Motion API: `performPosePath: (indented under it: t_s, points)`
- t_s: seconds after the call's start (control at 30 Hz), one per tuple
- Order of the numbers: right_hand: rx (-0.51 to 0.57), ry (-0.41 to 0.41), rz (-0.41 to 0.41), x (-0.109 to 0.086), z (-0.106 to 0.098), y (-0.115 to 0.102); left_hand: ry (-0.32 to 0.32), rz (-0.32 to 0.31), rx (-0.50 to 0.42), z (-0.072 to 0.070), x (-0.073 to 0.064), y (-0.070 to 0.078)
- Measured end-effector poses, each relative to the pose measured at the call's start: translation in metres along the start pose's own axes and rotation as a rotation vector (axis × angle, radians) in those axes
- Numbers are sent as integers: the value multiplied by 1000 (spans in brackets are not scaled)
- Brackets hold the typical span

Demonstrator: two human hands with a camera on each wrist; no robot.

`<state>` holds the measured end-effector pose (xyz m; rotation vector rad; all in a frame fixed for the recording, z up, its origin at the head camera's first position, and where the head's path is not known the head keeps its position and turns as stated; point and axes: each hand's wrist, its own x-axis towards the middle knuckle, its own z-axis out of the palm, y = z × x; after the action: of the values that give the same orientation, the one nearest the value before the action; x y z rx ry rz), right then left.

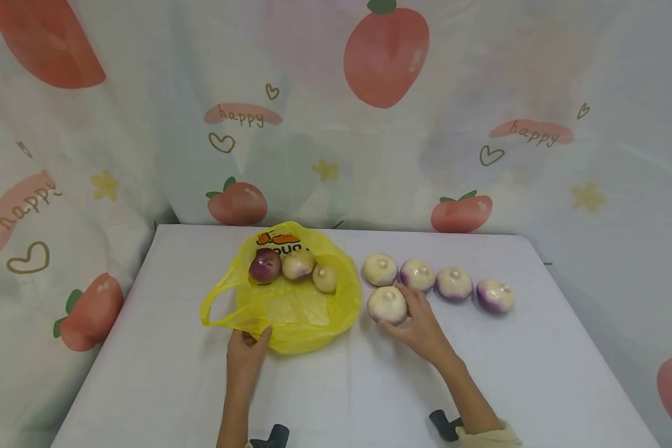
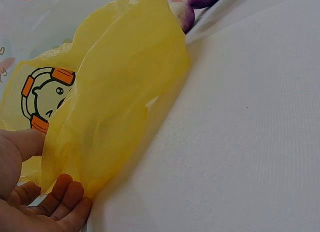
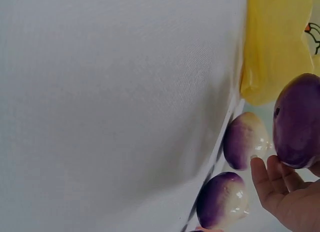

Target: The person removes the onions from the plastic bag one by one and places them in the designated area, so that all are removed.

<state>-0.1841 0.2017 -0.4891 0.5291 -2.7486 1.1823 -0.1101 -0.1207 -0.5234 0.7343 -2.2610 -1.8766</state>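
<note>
So, wrists: black wrist gear [image 1: 445,426] on both arms at the bottom edge, plus a pale sleeve [image 1: 490,434] on the right one.
Left hand [image 1: 248,348]: arm comes nearly straight up the desk [image 1: 168,386]; thumb and fingers clamped on the near rim of a yellow bag [image 1: 291,311], by its handle.
Right hand [image 1: 424,328]: angled in from the lower right, thumb on the near side, fingers on the far side, clamped round a turnip [image 1: 387,305] (maybe an onion tbh).
Held turnip: just right of the bag, in front of the row's left end. Can't tell if it's fully off the desk.
Step, my read: one hand steadies the bag, the other handles a single turnip. Can't say whether it's headed in or out; either way the next move calls for keeping that rim pulled back and not bumping the row.
Bag insides: mouth gaping, with a dark purple veg [image 1: 265,266], a purple-and-white veg [image 1: 298,264] and a small pale veg [image 1: 325,278] toward the far side.
Row of four [image 1: 453,284]: more turnips, right of the bag.
Backdrop [image 1: 386,162]: fruit-print cloth behind the desk.
</note>
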Motion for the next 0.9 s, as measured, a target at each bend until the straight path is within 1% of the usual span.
performPosePath:
  t_s: [0.13, 0.33, 0.47, 0.63, 0.7, 0.8, 0.9]
  points:
    - [-13, -37, -5, 0, 0, 1, 1, 5, -2, 0, 0, -1]
    - [14, -66, -16, 1, 3, 1, 4, 5, -1, 0, 1, -2]
    - [25, -112, 21, 0, 7, 1, -1, 0, -4, 0, 0, -1]
    - [23, -240, 79, -5, 11, 2, -4, 3, -1, 0, 0, -1]
    - [20, -273, 95, -6, 13, 2, -7, 4, -1, 0, 0, 0]
    - [30, -290, 117, -8, 15, 1, -7, 2, 2, 0, 0, 0]
    - [33, -283, 135, -7, 17, 1, -3, -4, 3, 0, 0, 0]
